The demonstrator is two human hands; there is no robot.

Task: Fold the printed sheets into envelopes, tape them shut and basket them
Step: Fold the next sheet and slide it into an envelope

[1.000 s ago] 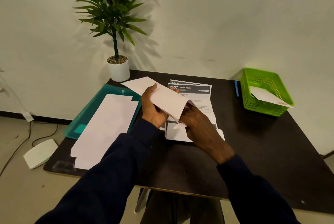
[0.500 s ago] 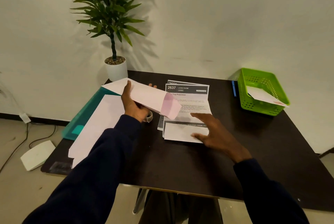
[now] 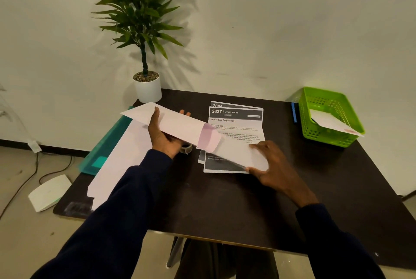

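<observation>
My left hand (image 3: 162,138) holds a long white envelope (image 3: 177,125) above the table, its pinkish open flap (image 3: 209,139) pointing right. My right hand (image 3: 273,166) grips a folded printed sheet (image 3: 240,154) at its right end, tilted up off the stack of printed sheets (image 3: 236,120) lying in the middle of the dark table (image 3: 225,200). The sheet's near edge sits just right of the envelope's flap. A tape roll (image 3: 186,148) lies on the table under my left hand. The green basket (image 3: 326,136) at the back right holds one finished envelope (image 3: 333,122).
A teal folder (image 3: 105,145) with a pile of blank white envelopes (image 3: 119,166) covers the table's left side. A potted plant (image 3: 147,89) stands at the back left. A blue pen (image 3: 293,114) lies beside the basket. A white device (image 3: 48,192) and cables lie on the floor.
My right hand let go of the envelope, dropped to the folded sheet on the stack and lifted it. My left hand carried the envelope slightly left and opened its flap outward.
</observation>
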